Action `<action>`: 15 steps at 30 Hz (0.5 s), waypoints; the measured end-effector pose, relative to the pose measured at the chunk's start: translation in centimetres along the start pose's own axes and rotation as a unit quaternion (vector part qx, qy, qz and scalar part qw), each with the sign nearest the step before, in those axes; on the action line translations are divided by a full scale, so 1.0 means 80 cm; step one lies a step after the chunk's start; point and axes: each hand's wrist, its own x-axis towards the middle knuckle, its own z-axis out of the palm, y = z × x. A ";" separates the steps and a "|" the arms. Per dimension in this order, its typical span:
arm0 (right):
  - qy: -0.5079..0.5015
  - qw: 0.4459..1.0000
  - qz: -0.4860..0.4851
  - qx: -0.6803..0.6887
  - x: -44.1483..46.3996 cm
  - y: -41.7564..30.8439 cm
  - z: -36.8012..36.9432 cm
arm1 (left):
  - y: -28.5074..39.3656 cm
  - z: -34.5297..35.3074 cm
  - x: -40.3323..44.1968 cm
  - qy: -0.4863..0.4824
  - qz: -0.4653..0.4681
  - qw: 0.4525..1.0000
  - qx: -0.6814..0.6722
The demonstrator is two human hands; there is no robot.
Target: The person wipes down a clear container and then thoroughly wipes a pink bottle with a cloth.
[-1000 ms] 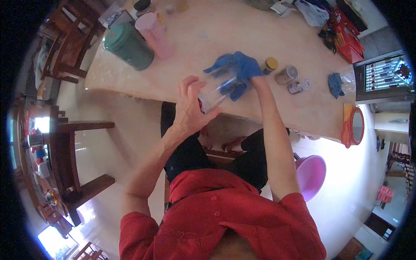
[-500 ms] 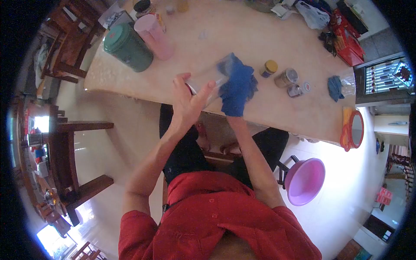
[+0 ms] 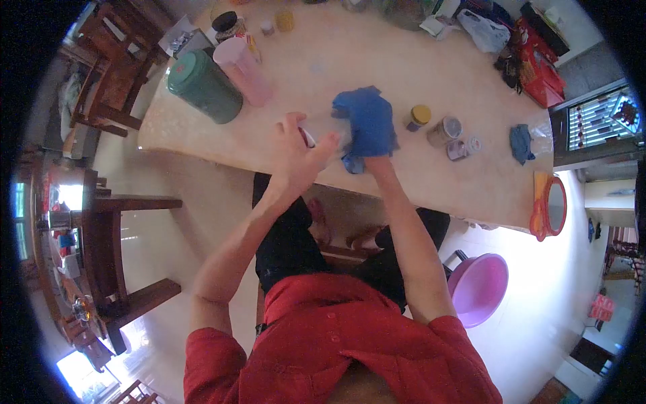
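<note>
Here, the left hand [image 3: 295,160] curves around one end of a blurred jar [image 3: 328,126].

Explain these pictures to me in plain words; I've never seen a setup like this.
There is no machine here: a person works with their own two hands. The camera is worn on the head and looks forward and down, so the red shirt shows too. The left hand holds a clear container, somewhat blurred. The right hand is mostly covered by a blue cloth next to it. On the table stand a green canister, a pink jug and, further right, small jars.
</note>
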 end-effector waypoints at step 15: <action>0.099 0.978 0.178 -0.033 -0.072 0.061 0.034 | 0.043 -0.001 0.018 -0.088 0.156 0.973 0.148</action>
